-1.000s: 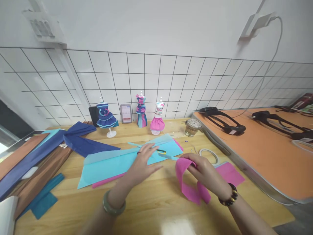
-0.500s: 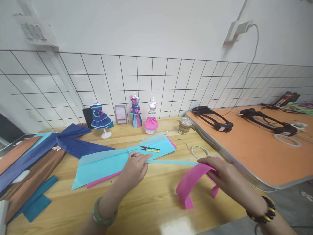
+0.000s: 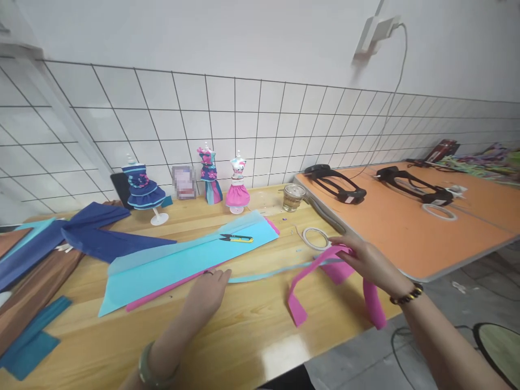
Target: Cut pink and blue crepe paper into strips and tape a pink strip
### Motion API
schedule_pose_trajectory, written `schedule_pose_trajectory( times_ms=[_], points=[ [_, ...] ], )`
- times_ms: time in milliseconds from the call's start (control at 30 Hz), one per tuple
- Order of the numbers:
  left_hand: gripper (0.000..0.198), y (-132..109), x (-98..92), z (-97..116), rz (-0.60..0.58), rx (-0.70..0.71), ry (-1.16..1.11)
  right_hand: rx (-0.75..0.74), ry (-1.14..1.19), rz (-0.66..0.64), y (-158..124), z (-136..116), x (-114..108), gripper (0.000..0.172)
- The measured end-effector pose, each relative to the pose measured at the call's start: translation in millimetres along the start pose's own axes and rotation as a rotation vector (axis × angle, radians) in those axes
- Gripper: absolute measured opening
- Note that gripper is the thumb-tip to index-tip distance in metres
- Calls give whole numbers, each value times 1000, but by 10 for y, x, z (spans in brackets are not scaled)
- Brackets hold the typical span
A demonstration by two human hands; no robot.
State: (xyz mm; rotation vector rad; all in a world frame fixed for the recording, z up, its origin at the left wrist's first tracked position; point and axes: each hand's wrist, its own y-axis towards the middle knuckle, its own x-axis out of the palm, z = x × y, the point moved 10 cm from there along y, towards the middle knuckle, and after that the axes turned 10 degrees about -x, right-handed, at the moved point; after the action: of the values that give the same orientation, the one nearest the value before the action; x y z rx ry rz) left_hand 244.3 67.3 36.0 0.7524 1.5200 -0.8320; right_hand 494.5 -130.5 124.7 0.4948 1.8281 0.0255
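Observation:
My left hand (image 3: 209, 292) is low over the wooden table, its fingers closed at the near end of a narrow light blue fabric strip (image 3: 264, 274). That strip runs slack to the right, passing behind pink fabric. My right hand (image 3: 365, 262) pinches a bent pink fabric strip (image 3: 299, 279), whose ends hang down on both sides. Beyond my left hand lies a folded light blue fabric sheet (image 3: 182, 265) with a pink edge beneath it. Black-and-yellow thread snips (image 3: 236, 238) rest on the sheet.
Three small dressed mannequins stand at the back, one in a navy dress (image 3: 142, 189). A glass (image 3: 293, 197) and a roll of tape (image 3: 317, 238) are near the orange table (image 3: 390, 233). Navy fabric (image 3: 109, 238) and brown fabric (image 3: 44, 287) lie at left.
My left hand has come down closer to the table, and the light blue strip has gone from taut to slack. The pink fabric has spread out under my right hand. The view has shifted right.

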Motion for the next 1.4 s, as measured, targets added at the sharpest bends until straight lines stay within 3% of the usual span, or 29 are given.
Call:
schedule_pose_trajectory(
  times_ms=[100, 200, 267, 467, 567, 633, 800, 933, 1033, 1267, 1400],
  points=[
    [51, -28, -23, -13, 15, -4, -31, -15, 62, 86, -31, -110, -228, 31],
    [52, -91, -286, 90, 93, 82, -283, -68, 130, 128, -39, -407, -449, 28],
    [61, -132, -485, 234, 85, 156, -527, -155, 143, 123, 0, -717, -543, 26],
    [67, -162, -858, 917, -216, 320, -1292, -465, 186, -42, 162, -1653, -489, 27],
    [53, -214, -965, 1182, -360, 439, -1563, -529, 216, -61, 189, -1837, -480, 25],
    [40, -235, -911, 1222, -462, 408, -1655, -498, 233, -82, 198, -1808, -462, 24],
    [44, -299, -620, 1009, -667, 297, -1726, -194, 379, -363, 138, -1401, -127, 35],
    [48, -340, -330, 657, -711, 198, -1544, -98, 522, -577, 40, -1206, 229, 59],
    [42, -407, -233, 396, -674, 170, -1361, -81, 658, -688, -24, -1147, 499, 63],
    [26, -604, -117, -156, -548, 39, -1037, 16, 773, -751, -180, -972, 1001, 43],
    [13, -686, -104, -383, -394, -43, -849, 31, 752, -640, -189, -852, 1150, 30]
  ],
)
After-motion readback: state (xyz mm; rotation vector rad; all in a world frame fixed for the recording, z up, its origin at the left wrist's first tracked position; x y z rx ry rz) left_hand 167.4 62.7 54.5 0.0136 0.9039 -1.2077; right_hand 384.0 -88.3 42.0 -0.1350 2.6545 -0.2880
